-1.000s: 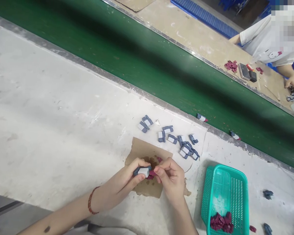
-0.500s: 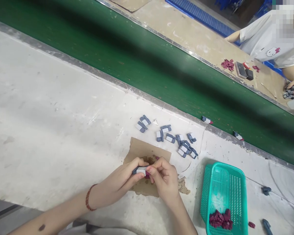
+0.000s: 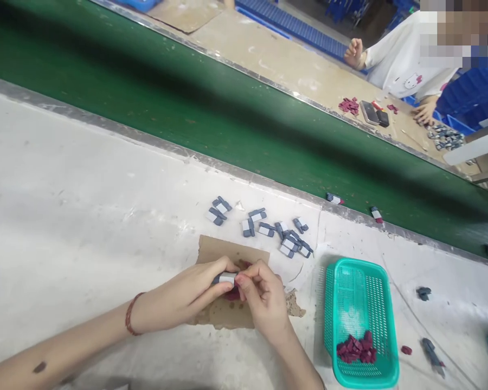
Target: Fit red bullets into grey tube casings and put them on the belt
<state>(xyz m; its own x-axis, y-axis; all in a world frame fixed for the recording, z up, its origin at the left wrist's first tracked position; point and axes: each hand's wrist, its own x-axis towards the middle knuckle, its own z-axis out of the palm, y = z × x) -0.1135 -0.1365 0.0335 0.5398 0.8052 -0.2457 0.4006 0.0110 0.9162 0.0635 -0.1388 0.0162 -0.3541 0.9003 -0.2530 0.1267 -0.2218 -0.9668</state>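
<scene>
My left hand is closed on a small blue-and-grey plastic part, gripped between thumb and fingers. Against that part's right end my right hand presses a closed pinch; its fingertips hide what, if anything, is between them. Both hands hover over a torn piece of brown cardboard, stained dark. Some maroon pieces show below the held part, partly covered by the fingers. Beyond the cardboard lie several similar blue-and-grey parts on the white table.
A green plastic basket with maroon pieces stands at my right. Loose dark parts lie beyond it. A green conveyor belt crosses ahead, with parts at its near edge. Opposite, a co-worker is at another table.
The view has shifted, so most things appear further left. My hands keep the same grip on the part. The co-worker's far hand is now raised, the other near a pile of parts.
</scene>
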